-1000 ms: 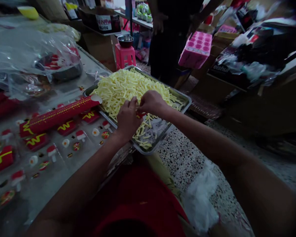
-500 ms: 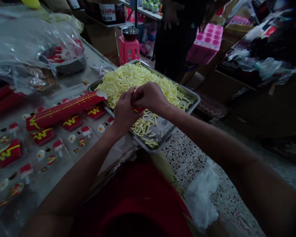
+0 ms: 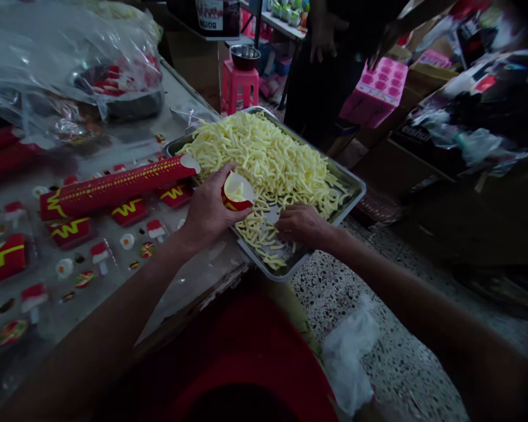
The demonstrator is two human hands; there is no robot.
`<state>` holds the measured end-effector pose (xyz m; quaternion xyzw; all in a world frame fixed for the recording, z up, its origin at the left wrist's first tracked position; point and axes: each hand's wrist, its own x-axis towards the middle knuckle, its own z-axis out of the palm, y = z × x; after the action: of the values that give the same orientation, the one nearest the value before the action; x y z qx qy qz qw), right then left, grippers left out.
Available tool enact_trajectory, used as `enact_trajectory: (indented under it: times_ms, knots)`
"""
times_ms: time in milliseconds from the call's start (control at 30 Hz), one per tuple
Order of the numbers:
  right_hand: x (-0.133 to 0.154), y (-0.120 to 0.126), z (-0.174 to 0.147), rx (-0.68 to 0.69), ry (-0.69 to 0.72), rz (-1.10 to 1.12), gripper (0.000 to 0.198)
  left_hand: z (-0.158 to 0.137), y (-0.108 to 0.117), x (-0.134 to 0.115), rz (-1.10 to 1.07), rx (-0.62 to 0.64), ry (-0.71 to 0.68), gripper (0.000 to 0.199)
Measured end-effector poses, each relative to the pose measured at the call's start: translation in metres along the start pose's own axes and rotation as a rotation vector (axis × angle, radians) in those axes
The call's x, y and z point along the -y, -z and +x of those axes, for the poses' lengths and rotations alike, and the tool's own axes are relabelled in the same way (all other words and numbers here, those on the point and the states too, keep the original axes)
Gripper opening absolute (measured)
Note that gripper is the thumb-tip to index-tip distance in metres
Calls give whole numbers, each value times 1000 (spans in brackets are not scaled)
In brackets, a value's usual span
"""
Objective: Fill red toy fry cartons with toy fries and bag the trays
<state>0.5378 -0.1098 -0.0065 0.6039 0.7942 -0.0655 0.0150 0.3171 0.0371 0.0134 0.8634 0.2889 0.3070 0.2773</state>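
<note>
Fries (image 3: 264,146), pale yellow, lie heaped in a metal tray (image 3: 281,276), thinning to a loose scatter at its near corner, which juts past the edge of the tabletop (image 3: 182,293). The right hand (image 3: 307,225) is nearer to that scatter: it reaches down inside the tray, fingers (image 3: 286,225) curled and pointing left, loose fries just beside them and the main heap beyond. Whether they pinch any cannot be told. Up and to the left, the left hand (image 3: 207,205) has its fingers wrapped around a red carton (image 3: 237,205), open mouth showing, some yellow inside. Left of it lies a carton stack (image 3: 118,186), long axis running toward the tray.
</note>
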Motion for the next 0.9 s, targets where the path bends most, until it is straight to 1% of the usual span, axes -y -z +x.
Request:
enact_trajectory:
  times_ms: [67, 167, 267, 333, 400, 433, 500, 533, 600, 667, 700, 733, 767, 833, 900]
  knots:
    - [-4, -4, -7, -70, -120, 167, 7, -4, 0, 0, 5, 7, 22, 93]
    - [-11, -8, -20, -246, -396, 599, 16, -8, -1, 0, 15, 43, 29, 93]
    - [-18, -6, -29, -351, -622, 992, 20, -10, -7, -7, 75, 108, 24, 94]
    - [-21, -1, -30, -390, -709, 1187, 23, -11, -15, -16, 143, 188, 14, 95]
    - [-22, 5, -27, -411, -747, 1333, 31, -11, -27, -27, 195, 280, -29, 92]
    - [-22, 7, -25, -400, -753, 1381, 34, -11, -34, -32, 209, 309, -48, 91]
    - [-20, 12, -18, -364, -765, 1386, 35, -10, -50, -42, 233, 312, -51, 90]
    - [-18, 14, -14, -349, -768, 1326, 31, -8, -57, -47, 248, 292, -37, 91]
    - [-13, 19, -5, -349, -758, 1080, 22, -5, -71, -53, 284, 241, -33, 89]
    - [-8, 25, 5, -366, -717, 773, 15, -1, -81, -55, 306, 196, -75, 79]
    - [-5, 30, 10, -363, -687, 658, 13, 1, -84, -54, 303, 176, -84, 74]
    - [-3, 34, 15, -353, -651, 592, 12, 2, -86, -52, 290, 156, -75, 72]
    - [-2, 38, 18, -328, -603, 578, 13, 3, -87, -49, 267, 136, -52, 73]
    - [-1, 45, 23, -261, -474, 643, 18, 5, -86, -41, 197, 101, -4, 79]
    - [0, 47, 26, -237, -385, 703, 19, 5, -84, -35, 117, 79, -3, 82]
